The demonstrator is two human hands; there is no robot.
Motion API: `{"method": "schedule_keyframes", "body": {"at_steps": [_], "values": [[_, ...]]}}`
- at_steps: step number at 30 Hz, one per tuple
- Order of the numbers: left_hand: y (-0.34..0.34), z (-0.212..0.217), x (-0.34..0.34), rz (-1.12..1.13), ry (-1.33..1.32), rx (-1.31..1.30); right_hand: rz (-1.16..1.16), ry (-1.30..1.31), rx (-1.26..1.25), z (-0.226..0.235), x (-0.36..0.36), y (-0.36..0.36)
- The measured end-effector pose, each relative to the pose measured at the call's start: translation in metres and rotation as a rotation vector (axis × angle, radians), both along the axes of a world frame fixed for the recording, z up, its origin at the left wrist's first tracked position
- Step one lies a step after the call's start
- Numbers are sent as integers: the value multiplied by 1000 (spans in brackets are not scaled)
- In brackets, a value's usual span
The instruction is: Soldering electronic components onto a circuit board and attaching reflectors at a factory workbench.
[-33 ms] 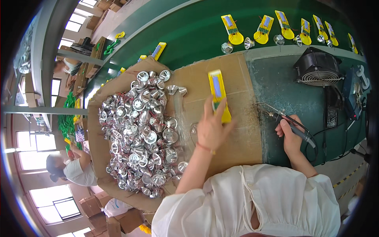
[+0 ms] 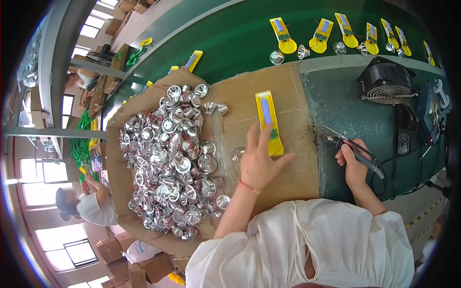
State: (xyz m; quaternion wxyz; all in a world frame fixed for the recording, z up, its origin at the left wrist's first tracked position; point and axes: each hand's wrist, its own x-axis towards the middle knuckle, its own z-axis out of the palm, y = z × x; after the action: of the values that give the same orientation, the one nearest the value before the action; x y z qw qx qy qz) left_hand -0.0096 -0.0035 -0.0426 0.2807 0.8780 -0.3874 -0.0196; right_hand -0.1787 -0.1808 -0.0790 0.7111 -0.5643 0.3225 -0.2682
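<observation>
- Currently, the left hand (image 2: 261, 165) is over the near left edge of a yellow housing (image 2: 269, 120), its fingers spread and the thumb held out to the right (whether the fingertips touch it, I cannot tell).
- That yellow housing lies on the flattened cardboard (image 2: 295, 177), to the right of a heap of silver reflectors (image 2: 168, 158).
- Curled fingers of the right hand (image 2: 354, 165) close around a soldering iron (image 2: 361, 158), its tip pointing left.
- Far right stands a black fan (image 2: 388, 81).
</observation>
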Motion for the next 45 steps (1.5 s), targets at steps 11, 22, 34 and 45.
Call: {"method": "schedule_keyframes", "body": {"at_steps": [11,22,34,45], "values": [[51,5,103,25,-571,473,48,-19,-1,12,-15,21],[53,-15,132,-192,-796,363,44,-8,-30,17,-11,28],[32,-12,130,320,-528,882,73,-14,-21,17,-7,33],[71,40,8,163,-13,363,117,-15,57,24,3,28]]}}
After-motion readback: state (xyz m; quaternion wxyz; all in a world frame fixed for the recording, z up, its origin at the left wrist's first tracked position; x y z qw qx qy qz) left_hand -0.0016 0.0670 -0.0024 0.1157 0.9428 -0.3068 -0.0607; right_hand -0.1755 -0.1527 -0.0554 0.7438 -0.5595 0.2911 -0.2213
